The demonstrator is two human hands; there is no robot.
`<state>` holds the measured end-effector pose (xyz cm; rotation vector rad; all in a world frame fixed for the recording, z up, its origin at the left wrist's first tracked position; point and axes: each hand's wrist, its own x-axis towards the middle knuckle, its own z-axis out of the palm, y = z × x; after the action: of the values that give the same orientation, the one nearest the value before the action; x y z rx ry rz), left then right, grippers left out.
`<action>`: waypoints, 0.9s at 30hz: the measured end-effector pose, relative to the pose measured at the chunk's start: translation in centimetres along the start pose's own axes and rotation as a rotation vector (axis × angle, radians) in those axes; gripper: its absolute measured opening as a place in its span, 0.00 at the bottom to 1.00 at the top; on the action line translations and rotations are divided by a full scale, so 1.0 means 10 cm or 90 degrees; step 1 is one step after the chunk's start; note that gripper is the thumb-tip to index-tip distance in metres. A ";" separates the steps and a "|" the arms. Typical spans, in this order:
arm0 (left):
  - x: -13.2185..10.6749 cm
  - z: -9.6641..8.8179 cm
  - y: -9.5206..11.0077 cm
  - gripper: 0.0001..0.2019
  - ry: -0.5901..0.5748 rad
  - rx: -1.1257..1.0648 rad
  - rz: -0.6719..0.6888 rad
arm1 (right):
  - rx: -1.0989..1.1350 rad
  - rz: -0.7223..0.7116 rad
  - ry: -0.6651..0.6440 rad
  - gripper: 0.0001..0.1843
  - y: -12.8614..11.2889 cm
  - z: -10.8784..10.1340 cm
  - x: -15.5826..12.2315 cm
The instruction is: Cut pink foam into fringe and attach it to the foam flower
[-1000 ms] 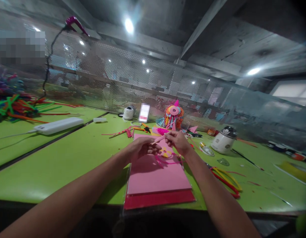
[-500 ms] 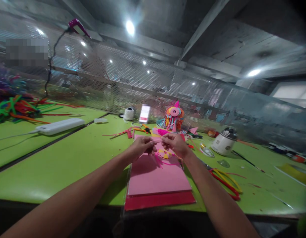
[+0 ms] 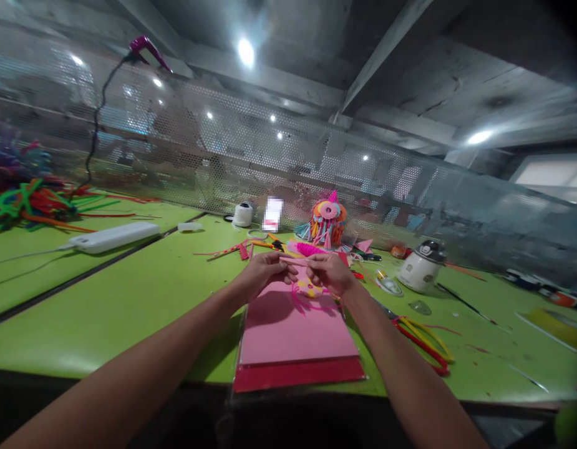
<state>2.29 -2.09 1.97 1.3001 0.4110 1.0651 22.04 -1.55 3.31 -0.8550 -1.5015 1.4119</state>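
Note:
A narrow pink strip (image 3: 295, 260), perhaps paper, stretches between my two hands. My left hand (image 3: 268, 273) pinches one end with thumb and fingers closed. The other end is pinched by my right hand (image 3: 331, 272). Below them lies a stack of pink sheets (image 3: 297, 333) on a red sheet (image 3: 300, 376). On the stack, between the hands, rests a yellow-and-pink dotted round piece (image 3: 309, 288) with thin magenta strips. Just beyond the hands is a bright magenta fringed piece (image 3: 305, 248), partly covered by the fingers.
Red-and-yellow-handled scissors (image 3: 423, 343) lie right of my right forearm. Behind stand a tasselled paper figure (image 3: 329, 221), a white thread spool (image 3: 243, 215) and a white pot with black lid (image 3: 419, 268). Left are a white power strip (image 3: 115, 238) and bright pipe cleaners (image 3: 30, 209).
Both hands have risen slightly and shifted a little left, the pink strip staying pinched between them. The sheets and surrounding items look nearly the same.

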 end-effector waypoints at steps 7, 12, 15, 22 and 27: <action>0.01 -0.08 -0.02 0.10 -0.046 0.027 -0.032 | -0.033 0.022 -0.046 0.14 0.01 0.07 -0.03; 0.00 -0.06 -0.01 0.09 -0.055 0.039 -0.040 | -0.060 0.034 -0.060 0.16 0.05 0.12 -0.03; 0.00 -0.05 0.02 0.08 -0.053 0.021 -0.038 | -0.076 0.025 -0.057 0.16 0.06 0.13 -0.02; -0.01 0.00 0.02 0.06 0.002 -0.019 -0.001 | -0.077 -0.026 -0.025 0.16 0.08 0.22 -0.02; 0.03 0.06 -0.07 0.09 0.096 -0.036 0.015 | -0.064 -0.061 0.031 0.14 0.14 0.30 0.00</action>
<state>3.14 -2.13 1.56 1.1820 0.4764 1.1905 19.12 -2.54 1.98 -0.8613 -1.5667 1.2469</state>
